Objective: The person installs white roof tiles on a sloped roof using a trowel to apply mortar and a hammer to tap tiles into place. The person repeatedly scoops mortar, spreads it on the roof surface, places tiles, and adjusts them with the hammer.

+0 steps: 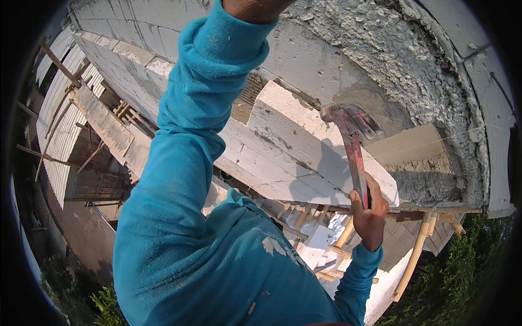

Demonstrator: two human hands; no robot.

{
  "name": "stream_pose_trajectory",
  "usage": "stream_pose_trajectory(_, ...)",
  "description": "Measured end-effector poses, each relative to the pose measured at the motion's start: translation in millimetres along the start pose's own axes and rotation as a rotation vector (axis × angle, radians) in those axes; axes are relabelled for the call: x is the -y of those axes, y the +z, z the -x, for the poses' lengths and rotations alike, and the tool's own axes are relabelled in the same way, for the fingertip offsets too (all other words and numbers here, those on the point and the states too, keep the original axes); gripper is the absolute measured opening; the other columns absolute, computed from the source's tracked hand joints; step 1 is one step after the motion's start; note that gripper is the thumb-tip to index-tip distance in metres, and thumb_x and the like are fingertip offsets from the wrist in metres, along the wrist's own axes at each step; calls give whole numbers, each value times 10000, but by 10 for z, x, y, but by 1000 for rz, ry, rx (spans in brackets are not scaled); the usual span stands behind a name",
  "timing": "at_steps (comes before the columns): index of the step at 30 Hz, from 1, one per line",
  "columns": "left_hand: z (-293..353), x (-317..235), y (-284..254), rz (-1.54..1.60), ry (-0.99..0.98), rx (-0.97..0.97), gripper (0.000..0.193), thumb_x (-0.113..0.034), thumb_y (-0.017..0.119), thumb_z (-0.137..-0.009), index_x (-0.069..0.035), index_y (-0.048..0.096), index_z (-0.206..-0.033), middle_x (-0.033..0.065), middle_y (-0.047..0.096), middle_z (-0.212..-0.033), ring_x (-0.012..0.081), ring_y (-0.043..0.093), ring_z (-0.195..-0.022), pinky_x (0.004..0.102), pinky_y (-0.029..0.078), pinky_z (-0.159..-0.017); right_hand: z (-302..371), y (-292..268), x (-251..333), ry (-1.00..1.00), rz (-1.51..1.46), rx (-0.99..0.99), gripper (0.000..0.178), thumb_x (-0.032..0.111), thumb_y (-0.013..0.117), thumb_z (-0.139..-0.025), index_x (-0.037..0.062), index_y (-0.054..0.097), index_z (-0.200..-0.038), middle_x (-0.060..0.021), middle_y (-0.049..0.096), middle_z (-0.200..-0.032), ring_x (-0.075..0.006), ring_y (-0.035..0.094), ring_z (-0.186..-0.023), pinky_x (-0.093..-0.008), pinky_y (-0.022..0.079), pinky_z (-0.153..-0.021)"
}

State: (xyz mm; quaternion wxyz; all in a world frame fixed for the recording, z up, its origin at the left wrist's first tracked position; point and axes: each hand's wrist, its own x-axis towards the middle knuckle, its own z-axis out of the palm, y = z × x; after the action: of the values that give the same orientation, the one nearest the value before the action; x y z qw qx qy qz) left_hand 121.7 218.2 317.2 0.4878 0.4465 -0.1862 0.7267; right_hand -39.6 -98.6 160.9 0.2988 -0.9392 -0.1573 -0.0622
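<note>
My right hand [372, 213] is closed round the handle of a claw hammer [356, 163]. The worn handle is red and dark, and the hammer's head points up and away from me, over the top of a white block wall [304, 146]. My left arm, in a blue sleeve, stretches far up across the view. Only the wrist end of my left hand [258, 7] shows at the top edge, so its fingers are hidden. Beyond the hammer, a grey block [408, 145] lies against rough mortar [435, 182].
A taller block wall [304, 65] with a coarse mortar band [375, 43] rises ahead. A thin string [440, 140] crosses at the right. Bamboo poles [416, 255] and a plank [103, 119] stand lower down. Corrugated roofing [57, 125] is at the left, green foliage [451, 271] at the lower right.
</note>
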Motion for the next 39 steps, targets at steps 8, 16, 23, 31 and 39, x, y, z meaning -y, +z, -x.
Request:
stream_pose_trajectory(8, 2592, -681, -2339, -320, -1468, 285, 507, -342, 565, -986, 72, 496, -1271, 200, 550, -1209, 242, 614, -1061, 361, 572, -862, -1533, 124, 1425, -508, -42, 55, 435, 103, 685, -887, 71, 589, -1311, -186, 708, -1014, -236, 707, -797, -367, 542, -711)
stream_pose_trajectory(16, 3226, -725, -1675, 347, -2083, 276, 1174, -652, 623, -837, 173, 43, -1438, 392, 158, -1485, 446, 213, -1440, 519, 345, -1133, -2595, 839, 2241, -1117, 633, 360, 349, 94, 662, -876, 103, 663, -1225, -159, 713, -938, -341, 666, -729, -423, 523, -707)
stream_pose_trajectory(23, 3385, -553, -1383, 418, -2145, -22, 1164, -524, 706, -851, 140, -59, -1425, 341, 251, -1436, 352, 317, -1411, 458, 418, -1093, -2892, 1145, 2506, -922, 541, 369, 296, 84, 619, -921, 32, 642, -1211, -135, 632, -706, -196, 613, -615, -378, 498, -592)
stream_pose_trajectory(31, 3315, -579, -1419, 363, -2074, 49, 945, -492, 690, -885, 144, 166, -1349, 255, 448, -1283, 269, 566, -1134, 347, 519, -895, -2998, 1552, 2249, -1078, 1127, 783, 310, 65, 705, -817, 72, 719, -1127, -179, 707, -912, -353, 675, -810, -436, 543, -728)
stream_pose_trajectory(39, 3333, -588, -1365, 187, -2073, 128, 879, -550, 692, -851, 161, 354, -1241, 247, 492, -1208, 246, 574, -1091, 335, 517, -870, -3022, 1506, 2476, -1216, 797, 403, 301, 62, 655, -872, 66, 680, -1173, -184, 685, -800, -304, 658, -692, -386, 536, -644)
